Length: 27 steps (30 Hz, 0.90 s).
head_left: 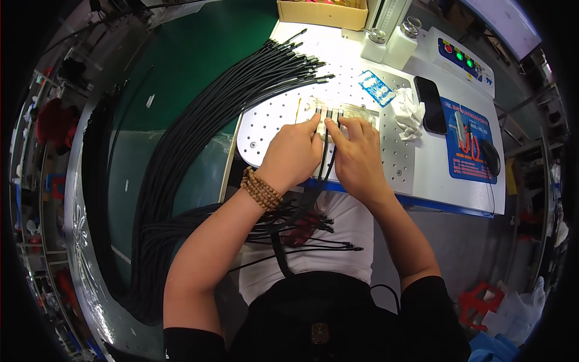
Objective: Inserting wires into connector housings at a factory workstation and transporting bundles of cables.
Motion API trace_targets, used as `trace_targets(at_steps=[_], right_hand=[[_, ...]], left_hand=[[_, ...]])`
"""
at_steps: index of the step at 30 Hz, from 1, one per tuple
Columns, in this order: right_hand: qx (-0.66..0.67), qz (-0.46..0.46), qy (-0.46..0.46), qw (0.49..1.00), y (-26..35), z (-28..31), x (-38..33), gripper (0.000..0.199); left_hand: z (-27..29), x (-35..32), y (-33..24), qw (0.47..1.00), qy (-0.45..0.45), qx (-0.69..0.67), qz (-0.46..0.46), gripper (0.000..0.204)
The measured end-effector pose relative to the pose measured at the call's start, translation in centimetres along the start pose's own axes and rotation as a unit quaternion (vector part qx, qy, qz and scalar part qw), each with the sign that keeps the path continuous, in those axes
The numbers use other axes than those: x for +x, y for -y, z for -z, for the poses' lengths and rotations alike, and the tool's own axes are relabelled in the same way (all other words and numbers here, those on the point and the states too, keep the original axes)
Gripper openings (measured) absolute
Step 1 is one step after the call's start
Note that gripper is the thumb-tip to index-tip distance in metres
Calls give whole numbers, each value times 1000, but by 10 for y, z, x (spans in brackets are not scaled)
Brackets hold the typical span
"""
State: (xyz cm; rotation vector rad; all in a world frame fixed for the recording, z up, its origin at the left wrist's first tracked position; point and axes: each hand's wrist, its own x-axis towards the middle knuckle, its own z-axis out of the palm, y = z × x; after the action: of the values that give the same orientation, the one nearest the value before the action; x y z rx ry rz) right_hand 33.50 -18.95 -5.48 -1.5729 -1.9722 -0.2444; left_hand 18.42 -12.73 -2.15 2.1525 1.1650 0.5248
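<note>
On a perforated metal plate (265, 117), a small pale fixture block (365, 114) holds the ends of several black cables (326, 158) side by side. My left hand (294, 151), with a beaded bracelet at its wrist, is closed with thumb and forefinger at the leftmost cable end. Close beside it, my right hand (357, 155) has its fingertips pressed on the cable ends at the fixture's right part. The cables run down between my hands toward my lap. My fingers partly hide the plugs.
A thick bundle of black cables (199, 114) curves along the left onto the plate; more cable ends (325, 224) hang over my lap. On the right lie crumpled tissue (408, 114), a phone (429, 104), a blue mat (464, 151) with pliers, and two bottles (400, 48) behind.
</note>
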Motion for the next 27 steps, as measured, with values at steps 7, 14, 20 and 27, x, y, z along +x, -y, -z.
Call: trace_targets(at_steps=[7, 14, 20, 27], right_hand=[[2, 21, 5, 1000, -4, -1, 1, 50], [-3, 51, -83, 995, 8, 21, 17, 47], [-5, 118, 234, 965, -10, 72, -17, 23], [70, 66, 481, 871, 12, 90, -45, 26]], left_hand=[[5, -6, 3, 995, 63, 53, -62, 75], [-9, -26, -33, 998, 28, 43, -26, 74], [22, -34, 14, 987, -127, 25, -99, 34], [65, -1, 87, 953, -181, 241, -25, 17]])
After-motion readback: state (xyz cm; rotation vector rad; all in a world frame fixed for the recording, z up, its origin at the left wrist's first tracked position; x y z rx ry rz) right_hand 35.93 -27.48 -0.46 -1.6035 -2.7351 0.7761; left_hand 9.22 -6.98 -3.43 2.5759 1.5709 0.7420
